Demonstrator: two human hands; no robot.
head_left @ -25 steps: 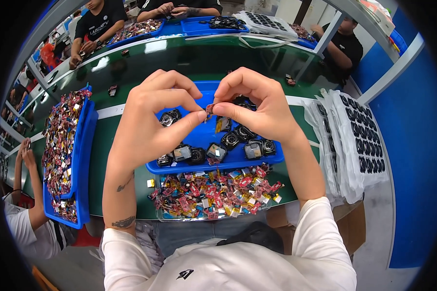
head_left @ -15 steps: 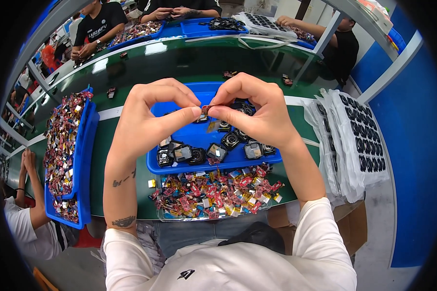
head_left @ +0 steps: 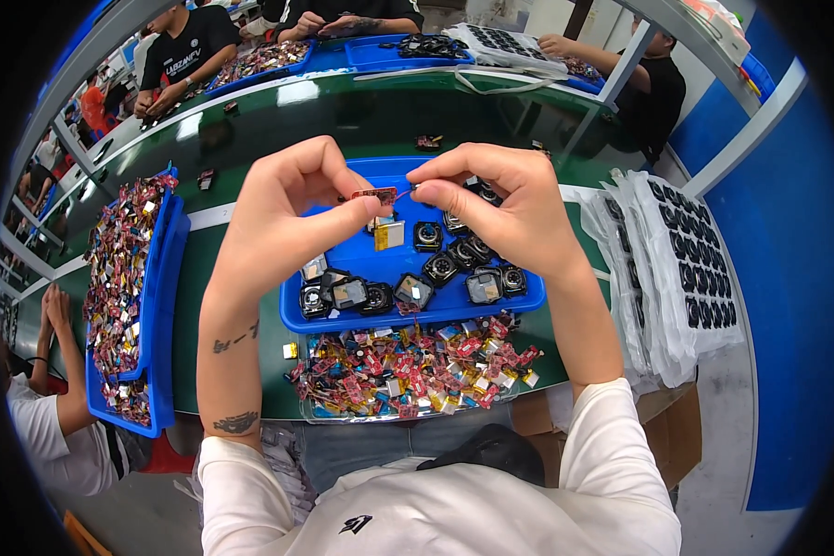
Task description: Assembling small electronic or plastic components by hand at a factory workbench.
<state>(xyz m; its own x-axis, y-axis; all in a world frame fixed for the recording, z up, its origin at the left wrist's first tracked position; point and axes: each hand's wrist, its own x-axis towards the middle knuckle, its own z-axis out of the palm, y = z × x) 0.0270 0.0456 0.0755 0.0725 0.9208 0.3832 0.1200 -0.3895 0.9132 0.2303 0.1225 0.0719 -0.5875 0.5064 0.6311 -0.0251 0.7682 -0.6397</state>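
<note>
Pinched in my left hand (head_left: 292, 208) is a small red circuit board (head_left: 380, 195); a silver battery with a yellow edge (head_left: 389, 235) hangs below it. The fingers of my right hand (head_left: 510, 204) are closed on a tiny part (head_left: 413, 186), joined to the board by a thin red wire. Both hands are above a blue tray (head_left: 343, 320) with several black smartwatch cases (head_left: 413, 291) in it. Nearer to me, a clear tray holds a heap of red circuit boards with batteries (head_left: 412, 371).
At the left stands a blue bin (head_left: 162, 306) piled with boards. Stacked white trays of black watch parts (head_left: 695, 250) are at the right. Loose boards (head_left: 428, 143) lie on the green surface (head_left: 278, 130). Co-workers sit across and at the left; metal posts (head_left: 751, 130) frame the bench.
My hands have moved apart, the right one to the right, stretching the red wire between them. The board and battery now show clearly. Loose boards on the green surface have shifted left.
</note>
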